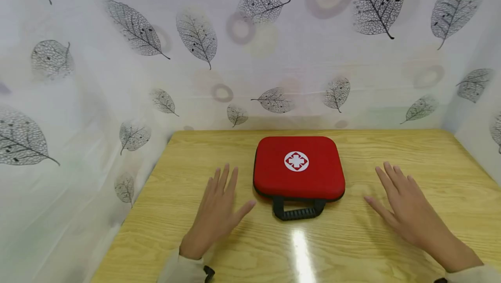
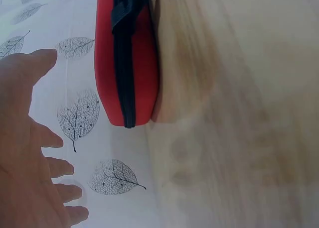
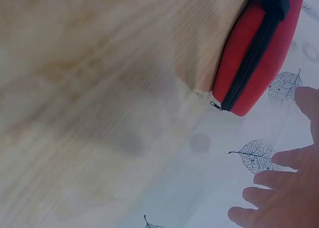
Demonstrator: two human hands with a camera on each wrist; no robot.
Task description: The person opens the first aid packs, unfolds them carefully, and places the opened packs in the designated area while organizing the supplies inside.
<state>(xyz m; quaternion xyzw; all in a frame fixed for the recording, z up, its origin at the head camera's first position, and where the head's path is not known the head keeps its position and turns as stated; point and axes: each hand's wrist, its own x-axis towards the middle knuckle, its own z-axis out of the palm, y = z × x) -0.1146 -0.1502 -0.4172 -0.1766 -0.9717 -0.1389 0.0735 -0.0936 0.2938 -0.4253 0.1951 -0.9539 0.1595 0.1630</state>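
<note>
A red first aid case (image 1: pixel 299 183) with a white cross emblem (image 1: pixel 296 161) lies flat on the table, its black handle (image 1: pixel 299 214) toward me. My left hand (image 1: pixel 217 209) hovers left of the case, fingers straight and thumb spread, apart from it. On the other side my right hand (image 1: pixel 411 211) is held the same way, a wider gap from the case. Both hold nothing. The left wrist view shows the case's side with its black zipper band (image 2: pixel 124 78). A zipper pull (image 3: pixel 216 105) hangs at the case's corner in the right wrist view.
The wood-grain table (image 1: pixel 188 157) extends around the case on all sides. Behind it and at both sides hang pale sheets (image 1: pixel 219 78) printed with dark leaves, meeting the table's edges. A bright light reflection lies on the table in front of the handle.
</note>
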